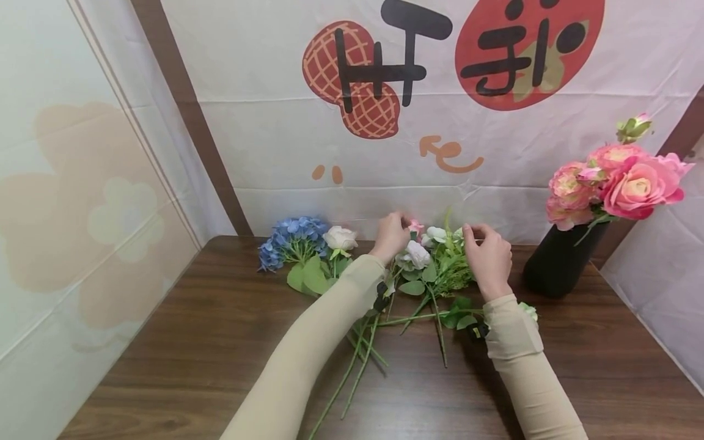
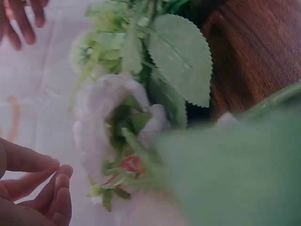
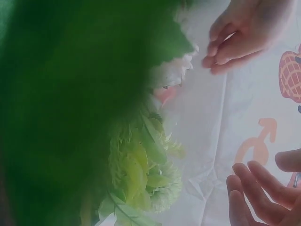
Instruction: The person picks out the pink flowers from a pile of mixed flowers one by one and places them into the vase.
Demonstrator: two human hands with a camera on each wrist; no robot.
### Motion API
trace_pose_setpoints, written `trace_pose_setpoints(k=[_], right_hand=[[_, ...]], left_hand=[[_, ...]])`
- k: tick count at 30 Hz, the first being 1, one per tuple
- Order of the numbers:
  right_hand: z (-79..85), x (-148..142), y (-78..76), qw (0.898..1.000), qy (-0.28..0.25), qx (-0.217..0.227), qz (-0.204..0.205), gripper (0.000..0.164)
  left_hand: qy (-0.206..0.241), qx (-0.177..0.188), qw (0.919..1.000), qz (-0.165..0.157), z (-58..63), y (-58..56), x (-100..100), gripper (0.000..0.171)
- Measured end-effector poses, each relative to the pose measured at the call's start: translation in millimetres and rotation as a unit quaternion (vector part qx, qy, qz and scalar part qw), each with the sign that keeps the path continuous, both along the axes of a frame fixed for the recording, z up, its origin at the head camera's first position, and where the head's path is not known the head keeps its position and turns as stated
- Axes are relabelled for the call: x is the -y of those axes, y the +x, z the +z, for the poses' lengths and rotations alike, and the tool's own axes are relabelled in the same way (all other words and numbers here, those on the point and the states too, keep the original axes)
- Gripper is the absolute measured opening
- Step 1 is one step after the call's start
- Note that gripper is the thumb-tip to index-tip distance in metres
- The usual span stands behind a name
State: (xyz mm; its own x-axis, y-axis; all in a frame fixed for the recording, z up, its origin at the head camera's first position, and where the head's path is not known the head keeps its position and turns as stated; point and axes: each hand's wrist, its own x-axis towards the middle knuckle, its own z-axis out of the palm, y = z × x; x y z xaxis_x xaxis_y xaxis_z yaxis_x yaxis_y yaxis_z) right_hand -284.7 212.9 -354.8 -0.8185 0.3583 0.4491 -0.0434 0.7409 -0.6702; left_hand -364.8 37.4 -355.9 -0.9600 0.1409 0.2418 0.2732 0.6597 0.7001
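My left hand (image 1: 392,235) hovers by the pale roses in the middle of the bunch. Its fingers bend loosely with the tips close together, and nothing shows between them in the left wrist view. Spread a little and bent, the fingers of my right hand (image 1: 489,256) hang beside the green sprigs (image 1: 453,269), apart from them. Between the hands lie a white rose (image 1: 415,255), a small pink flower (image 1: 415,227) and leafy stems on the table. A large blurred leaf (image 3: 75,103) hides much of the right wrist view.
A blue hydrangea (image 1: 297,238) and a cream rose (image 1: 341,238) lie to the left. Loose stems (image 1: 360,366) cross the brown table (image 1: 209,354) toward me. At the right stands a black vase (image 1: 563,260) with pink flowers (image 1: 632,183). A printed cloth (image 1: 264,140) hangs behind.
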Motion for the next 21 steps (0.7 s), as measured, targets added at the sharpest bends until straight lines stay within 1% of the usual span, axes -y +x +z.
trace_pose_setpoints(k=[4, 8, 12, 18, 21], right_hand=[[-1.7, 0, -0.6, 1.000, 0.001, 0.001, 0.002, 0.049], [-1.8, 0, -1.3, 1.000, -0.001, 0.001, 0.000, 0.049], [-1.1, -1, -1.5, 1.000, -0.005, 0.003, 0.002, 0.049], [-0.7, -3, -2.0, 1.000, -0.004, 0.004, -0.001, 0.050], [-0.4, -3, -1.9, 1.000, -0.004, 0.003, -0.001, 0.050]], left_hand=[[-0.040, 0.024, 0.9989, -0.004, -7.2, -8.3, -7, 0.021], [-0.093, 0.028, 0.9952, -0.005, -11.5, -14.5, -10, 0.018], [-0.145, 0.042, 0.9885, -0.006, -12.5, -17.9, -10, 0.014], [-0.193, 0.071, 0.9786, 0.007, -14.0, -19.3, -4, 0.010], [-0.215, 0.092, 0.9723, 0.005, -14.4, -20.3, -2, 0.012]])
